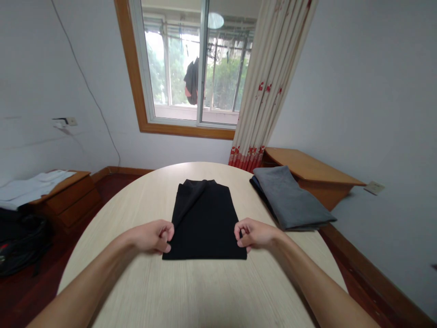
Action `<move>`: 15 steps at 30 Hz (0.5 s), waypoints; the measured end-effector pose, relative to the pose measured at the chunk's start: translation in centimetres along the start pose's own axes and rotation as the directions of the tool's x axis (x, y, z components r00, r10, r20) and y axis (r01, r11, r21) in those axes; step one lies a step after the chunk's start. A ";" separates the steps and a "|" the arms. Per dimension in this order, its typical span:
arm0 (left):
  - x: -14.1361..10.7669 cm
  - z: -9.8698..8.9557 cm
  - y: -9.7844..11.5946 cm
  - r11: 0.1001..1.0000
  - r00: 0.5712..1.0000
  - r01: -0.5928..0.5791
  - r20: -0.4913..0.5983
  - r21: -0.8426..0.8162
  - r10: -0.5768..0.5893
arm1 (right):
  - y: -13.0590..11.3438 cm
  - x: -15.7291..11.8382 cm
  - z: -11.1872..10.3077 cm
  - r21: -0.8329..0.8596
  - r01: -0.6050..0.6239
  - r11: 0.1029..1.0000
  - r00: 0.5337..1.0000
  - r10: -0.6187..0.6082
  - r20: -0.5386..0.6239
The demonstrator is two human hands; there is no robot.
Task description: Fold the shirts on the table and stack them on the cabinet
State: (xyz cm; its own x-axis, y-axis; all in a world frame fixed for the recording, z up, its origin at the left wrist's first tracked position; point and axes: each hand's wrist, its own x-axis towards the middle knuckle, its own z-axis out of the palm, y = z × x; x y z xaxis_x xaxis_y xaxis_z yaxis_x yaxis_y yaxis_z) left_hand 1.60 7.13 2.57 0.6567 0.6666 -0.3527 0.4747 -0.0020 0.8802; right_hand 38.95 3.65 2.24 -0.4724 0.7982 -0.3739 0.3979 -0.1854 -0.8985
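A black folded garment [206, 223] lies on the round table in front of me, its straight folded edge towards me. Its far end narrows, and a greyer flap shows diagonally at the upper left. My left hand [157, 236] is closed in a pinch at the garment's left side, close to the near corner. On the opposite side, my right hand [254, 233] pinches the right edge at about the same height. The exact grip between the fingertips is partly hidden. What kind of garment it is, I cannot tell.
A stack of folded clothes [290, 198], grey on top, lies at the right edge of the pale round table [205, 291]. Behind it stands a wooden desk [307, 165]. Papers [37, 184] cover a low cabinet at left, with a black bag [22, 241] below. A curtain [269, 68] hangs beside the window.
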 end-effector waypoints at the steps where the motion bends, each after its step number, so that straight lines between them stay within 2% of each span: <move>1: -0.7 -0.3 0.2 1.000 0.983 0.010 0.183 -0.008 -0.009 | -0.5 -0.7 -0.1 -0.002 -0.038 0.999 0.988 0.038 0.147; 3: -1.7 -0.8 0.6 0.997 0.859 0.041 0.512 -0.061 -0.004 | -1.3 -2.0 -0.5 0.019 -0.126 0.992 0.898 0.106 0.427; 4: -2.0 -0.9 0.7 0.994 0.806 0.056 0.592 -0.094 0.011 | -1.6 -2.4 -0.8 0.034 -0.166 0.985 0.845 0.124 0.520; 5: -1.9 -1.0 0.8 0.991 0.801 0.065 0.599 -0.120 0.020 | -1.8 -2.7 -1.0 0.053 -0.196 0.979 0.813 0.132 0.568; 6: -1.7 -1.0 0.8 0.990 0.851 0.061 0.525 -0.129 0.016 | -1.7 -2.7 -1.2 0.076 -0.209 0.975 0.814 0.130 0.567; 7: -1.2 -0.8 0.9 0.992 0.930 0.049 0.368 -0.113 -0.004 | -1.5 -2.5 -1.4 0.105 -0.206 0.973 0.846 0.123 0.519; 8: -0.5 -0.4 0.9 0.997 0.988 0.035 0.150 -0.070 -0.024 | -1.0 -2.0 -1.5 0.148 -0.183 0.972 0.902 0.106 0.418; 9: 0.3 0.1 1.0 1.000 0.996 0.029 -0.087 0.003 -0.029 | -0.5 -1.4 -1.4 0.199 -0.137 0.970 0.959 0.080 0.271; 10: 1.1 0.7 1.2 0.995 0.955 0.033 -0.296 0.098 -0.003 | 0.0 -0.6 -1.4 0.248 -0.071 0.966 0.994 0.049 0.094; 11: 1.8 1.4 1.3 0.979 0.893 0.046 -0.448 0.196 0.048 | 0.5 0.3 -1.2 0.279 0.011 0.960 0.996 0.014 -0.088; 12: 2.5 2.1 1.5 0.955 0.836 0.063 -0.537 0.291 0.108 | 0.9 1.3 -1.0 0.282 0.090 0.955 0.971 -0.021 -0.239; 13: 3.1 2.9 1.7 0.923 0.799 0.086 -0.579 0.375 0.161 | 1.1 2.2 -0.8 0.262 0.158 0.952 0.935 -0.059 -0.351; 15: 4.0 4.0 2.1 0.851 0.764 0.137 -0.601 0.507 0.235 | 1.3 3.8 -0.4 0.195 0.254 0.947 0.875 -0.139 -0.464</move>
State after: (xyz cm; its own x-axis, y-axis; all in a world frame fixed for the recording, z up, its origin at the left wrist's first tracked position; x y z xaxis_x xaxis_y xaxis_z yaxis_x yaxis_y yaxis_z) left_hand 7.57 6.83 1.71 0.2609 0.9568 0.1280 0.7909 -0.2879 0.5400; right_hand 37.98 6.67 -0.29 -0.1033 0.9900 -0.0956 0.1034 -0.0849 -0.9910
